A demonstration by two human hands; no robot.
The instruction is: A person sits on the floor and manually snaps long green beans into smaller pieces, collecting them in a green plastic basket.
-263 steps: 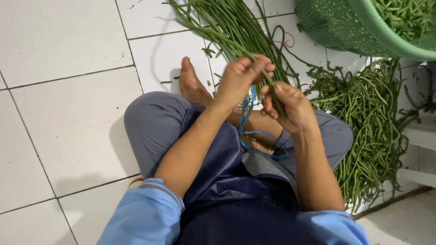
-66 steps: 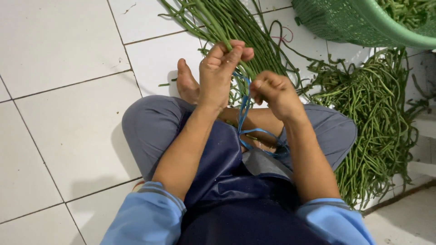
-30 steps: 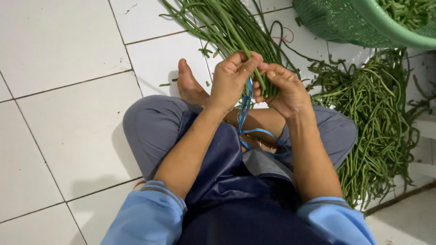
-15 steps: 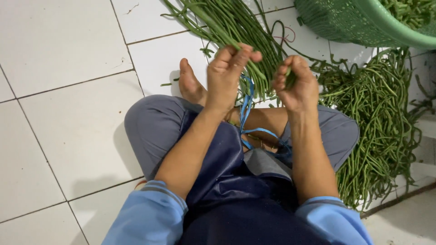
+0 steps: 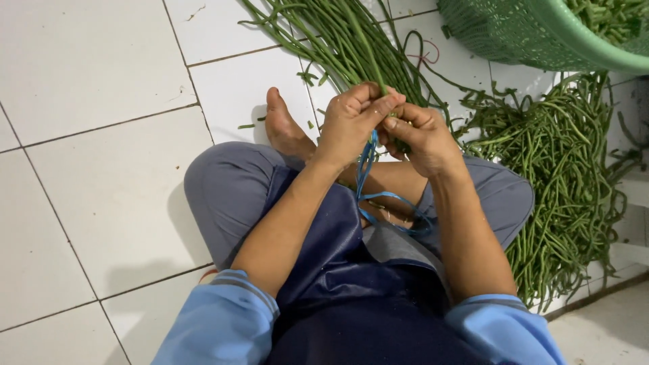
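I sit cross-legged on a white tiled floor. My left hand (image 5: 351, 122) and my right hand (image 5: 420, 138) meet above my lap, both pinching a thin blue string (image 5: 368, 177) that hangs in a loop down to my legs. Just beyond my fingers lies a bundle of long green beans (image 5: 338, 40), stretching away to the upper left. The string's upper end is hidden inside my fingers, close to the end of the bundle.
A large loose pile of long beans (image 5: 561, 176) lies on the floor at my right. A green plastic basket (image 5: 520, 34) holding more beans stands at the upper right. My bare foot (image 5: 284, 128) rests beside the bundle.
My hands, apart half a second ago, have come together again over the string. Over the last seconds they kept working the string at the end of the bundle.
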